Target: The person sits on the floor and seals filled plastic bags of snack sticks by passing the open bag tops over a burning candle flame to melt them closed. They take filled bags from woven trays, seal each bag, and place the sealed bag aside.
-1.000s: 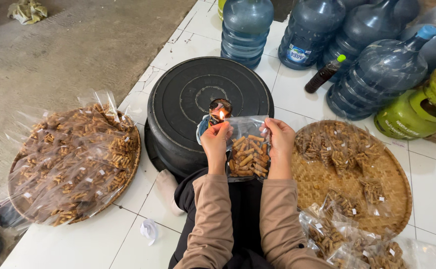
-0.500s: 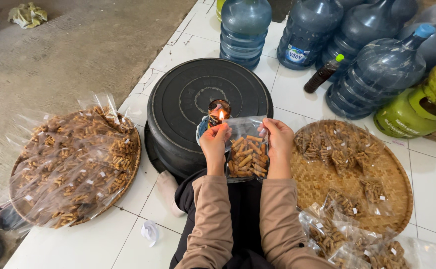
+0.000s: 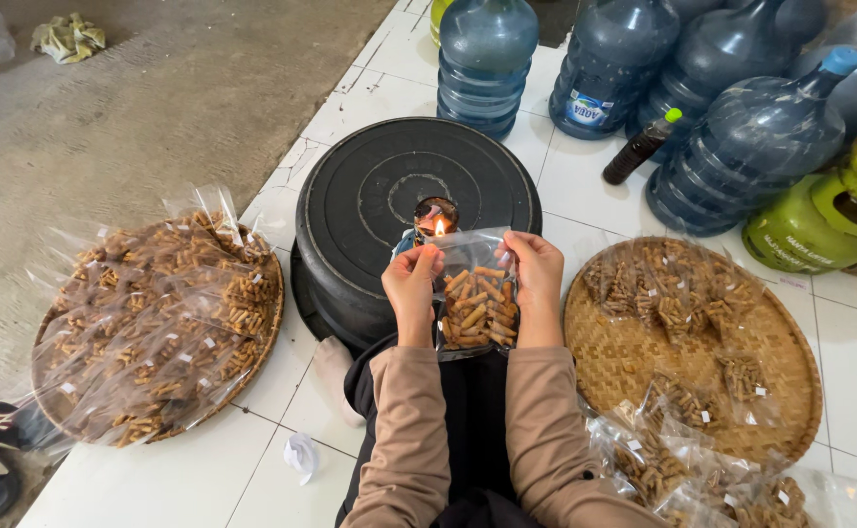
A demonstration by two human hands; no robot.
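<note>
**Snack bag held at the flame**

Little has changed since earlier: left hand point(image 3: 411, 290) and right hand point(image 3: 538, 281) still pinch the clear snack bag point(image 3: 474, 293), upright, its open top pointing far toward the candle flame point(image 3: 439, 227) on the black upturned tub point(image 3: 370, 196).

An upturned tub point(image 3: 370, 196) sits in front of the person, with a small lamp point(image 3: 435, 215) on it. A tray point(image 3: 262, 332) of snack packets lies to its left, another tray point(image 3: 634, 362) to its right, and water jugs point(image 3: 487, 59) stand behind.
</note>
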